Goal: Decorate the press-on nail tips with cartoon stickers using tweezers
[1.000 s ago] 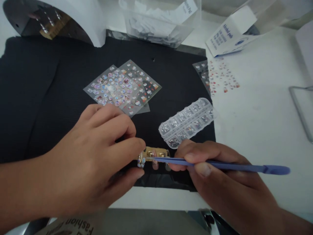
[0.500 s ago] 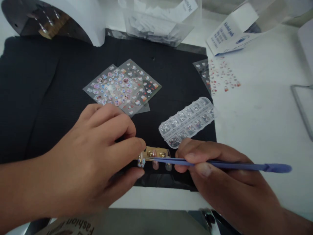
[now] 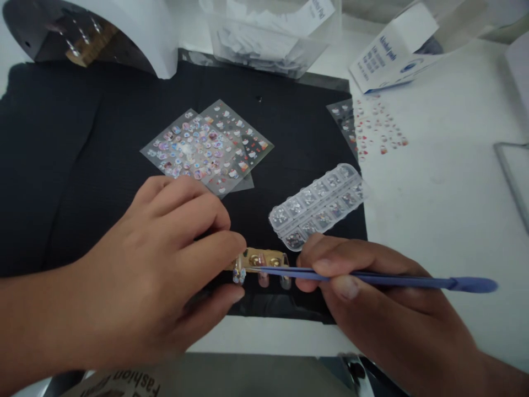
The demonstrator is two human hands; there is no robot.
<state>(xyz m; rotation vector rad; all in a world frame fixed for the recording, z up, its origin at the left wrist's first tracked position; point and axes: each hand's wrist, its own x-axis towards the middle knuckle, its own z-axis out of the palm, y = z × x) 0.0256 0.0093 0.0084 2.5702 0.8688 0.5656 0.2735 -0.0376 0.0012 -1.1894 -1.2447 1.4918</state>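
My left hand [image 3: 177, 248] is closed around the left end of a small wooden nail-tip stand [image 3: 264, 256]; its index fingertip rests by a nail tip covered in rhinestones [image 3: 238, 274], with the thumb just below. Two clear pinkish nail tips, one [image 3: 263, 275] in the middle and one [image 3: 285, 275] at the right end, stick out from the stand on round gold mounts. My right hand [image 3: 363, 292] pinches blue tweezers [image 3: 397, 279], lying almost level. Their fine points are close to the decorated nail tip; whether they touch it or hold anything is too small to tell.
Beyond my right hand lies a clear compartment case [image 3: 316, 204] of rhinestones. Sticker sheets [image 3: 206, 146] overlap on the black mat [image 3: 119, 110]. A white nail lamp [image 3: 161, 38], a clear bin of packets [image 3: 268, 44] and an alcohol pad box [image 3: 392, 55] stand at the back.
The tweezers have shifted very slightly to the right. My left thumb sits a touch lower, and both hands keep their grip.
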